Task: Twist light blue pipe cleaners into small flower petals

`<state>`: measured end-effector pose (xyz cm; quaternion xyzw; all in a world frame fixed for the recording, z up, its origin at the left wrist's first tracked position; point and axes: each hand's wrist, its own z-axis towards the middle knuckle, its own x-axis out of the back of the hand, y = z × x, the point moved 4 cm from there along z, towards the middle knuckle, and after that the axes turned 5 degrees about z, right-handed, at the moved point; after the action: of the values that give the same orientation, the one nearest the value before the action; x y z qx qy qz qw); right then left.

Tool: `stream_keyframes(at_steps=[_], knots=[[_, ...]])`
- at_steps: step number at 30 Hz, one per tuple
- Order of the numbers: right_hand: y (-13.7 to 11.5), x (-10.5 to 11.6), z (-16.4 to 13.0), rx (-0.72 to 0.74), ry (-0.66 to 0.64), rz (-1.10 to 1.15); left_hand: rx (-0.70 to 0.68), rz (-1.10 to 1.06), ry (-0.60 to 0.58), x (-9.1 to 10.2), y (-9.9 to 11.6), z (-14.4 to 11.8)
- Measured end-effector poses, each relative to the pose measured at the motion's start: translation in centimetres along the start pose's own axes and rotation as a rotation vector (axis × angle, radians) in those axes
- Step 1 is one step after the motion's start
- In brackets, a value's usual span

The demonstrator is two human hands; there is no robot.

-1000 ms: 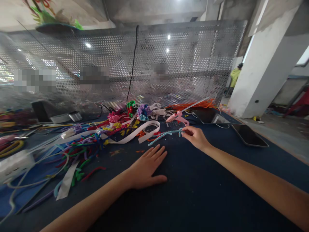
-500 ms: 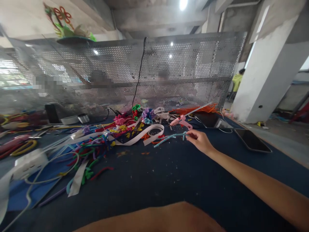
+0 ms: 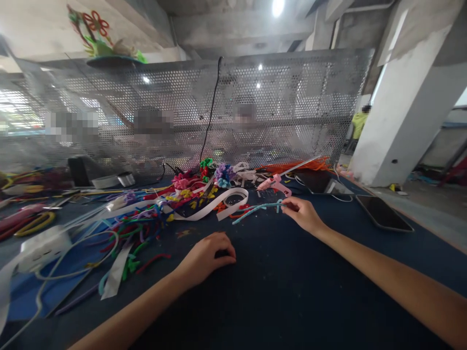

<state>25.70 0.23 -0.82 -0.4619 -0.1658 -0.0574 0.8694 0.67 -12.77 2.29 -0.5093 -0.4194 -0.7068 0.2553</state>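
Head view: right hand pinches one end of a light-blue pipe cleaner, its far end trailing on the dark counter, probably to draw it clear of the ribbon pile. Left hand rests loosely curled, holding nothing. Cleaner: fuzzy, slightly kinked, beside the pink glue gun.

Head view, forward-down over table

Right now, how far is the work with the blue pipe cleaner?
Done: finished flowers lie by the screen. In hand: the right hand pinches one end of the blue pipe cleaner, mostly straight; the left hand rests curled on the mat. Left: loose pipe cleaners lie unshaped.
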Motion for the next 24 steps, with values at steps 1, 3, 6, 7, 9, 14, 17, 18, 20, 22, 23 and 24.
stream_keyframes(at_steps=[1, 3, 6, 7, 9, 14, 17, 18, 20, 22, 23, 24], knots=[[0.1, 0.0, 0.0, -0.003, 0.0, -0.001, -0.002, -0.005, -0.006, -0.1, 0.0, 0.2], [0.2, 0.0, 0.0, -0.009, -0.002, -0.003, 0.006, -0.008, -0.01, -0.1, -0.1, 0.4], [0.3, 0.1, 0.1, -0.016, -0.006, -0.006, 0.021, -0.004, -0.02, -0.1, -0.4, 0.4], [0.4, 0.1, 0.1, -0.018, -0.008, -0.007, 0.021, -0.003, -0.024, -0.2, -0.5, 0.4], [0.4, 0.1, 0.1, -0.021, -0.01, -0.009, 0.017, 0.006, -0.028, -0.3, -0.4, 0.4], [0.4, 0.1, 0.0, -0.019, -0.021, -0.013, 0.009, 0.105, -0.03, -0.5, 0.2, 0.4], [0.3, 0.2, 0.0, -0.011, -0.03, -0.016, 0.036, 0.177, -0.054, -0.5, 0.4, 0.4], [0.3, 0.2, 0.0, -0.008, -0.03, -0.017, 0.045, 0.194, -0.061, -0.5, 0.5, 0.3], [0.2, 0.2, 0.0, -0.003, -0.031, -0.02, 0.05, 0.203, -0.071, -0.5, 0.7, 0.2], [0.2, 0.1, 0.0, 0.0, -0.032, -0.02, 0.05, 0.184, -0.068, -0.6, 1.0, 0.1], [0.3, 0.1, 0.0, 0.001, -0.034, -0.02, 0.051, 0.175, -0.057, -0.7, 1.1, 0.1], [0.3, 0.1, 0.0, 0.003, -0.036, -0.02, 0.053, 0.179, -0.046, -0.8, 1.3, 0.1]])
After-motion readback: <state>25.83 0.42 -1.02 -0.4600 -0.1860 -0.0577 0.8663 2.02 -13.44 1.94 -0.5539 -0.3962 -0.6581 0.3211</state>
